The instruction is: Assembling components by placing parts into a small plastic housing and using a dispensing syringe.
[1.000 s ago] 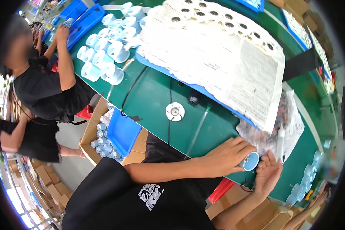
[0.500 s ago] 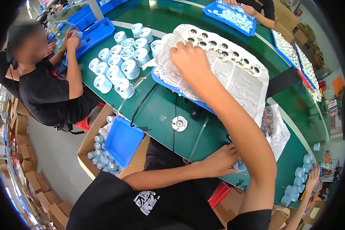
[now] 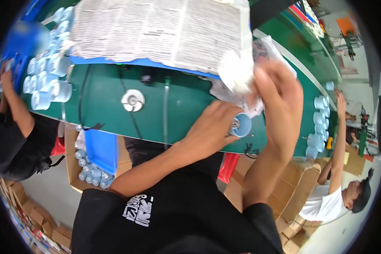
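i now bring a blurred white roundish piece (image 3: 234, 73), pinched in my right fingers (image 3: 263, 81), near the light-blue plastic cup (image 3: 244, 126) my left fingers (image 3: 225, 111) clasp.

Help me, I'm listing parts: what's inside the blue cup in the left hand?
Tiny pieces, too blurred to identify, show inside the blue cup; anything beneath them is covered.

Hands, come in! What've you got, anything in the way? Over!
Left hand gripping light-blue cup. Right hand raised, holding blurred white piece. Plastic bag beyond cup, not covering it.
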The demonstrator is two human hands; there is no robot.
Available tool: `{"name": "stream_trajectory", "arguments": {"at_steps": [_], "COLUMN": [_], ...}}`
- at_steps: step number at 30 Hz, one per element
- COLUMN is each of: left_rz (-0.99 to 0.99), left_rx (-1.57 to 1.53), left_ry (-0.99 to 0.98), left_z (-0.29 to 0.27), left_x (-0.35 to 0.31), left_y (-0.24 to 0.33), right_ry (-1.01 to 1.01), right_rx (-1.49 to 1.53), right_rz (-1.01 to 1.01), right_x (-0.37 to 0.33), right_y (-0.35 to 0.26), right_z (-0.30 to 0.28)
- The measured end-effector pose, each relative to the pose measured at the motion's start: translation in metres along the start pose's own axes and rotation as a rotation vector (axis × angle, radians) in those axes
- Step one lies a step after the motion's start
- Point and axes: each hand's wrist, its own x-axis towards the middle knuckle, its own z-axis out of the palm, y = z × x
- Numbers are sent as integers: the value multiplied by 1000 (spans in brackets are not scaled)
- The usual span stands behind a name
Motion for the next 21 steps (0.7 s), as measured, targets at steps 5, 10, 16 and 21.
{"name": "stream_trajectory", "arguments": {"at_steps": [5, 10, 16, 21], "left_rz": [-11, -27, -7, -8], "left_rx": [-20, 35, 21, 23], "left_ry": [-41, -73, -62, -62], "left_z": [5, 7, 9, 6], "left_x": [6, 5, 5, 5], "left_y": [3, 5, 7, 4], "right_ry": [227, 262, 366, 298], "right_rx": [239, 129, 87, -94], "right_rz": [318, 424, 317, 325], "right_x": [-89, -98, -98, -86], "right_y": [59, 81, 74, 69], "right_z": [-58, -46, -57, -35]}}
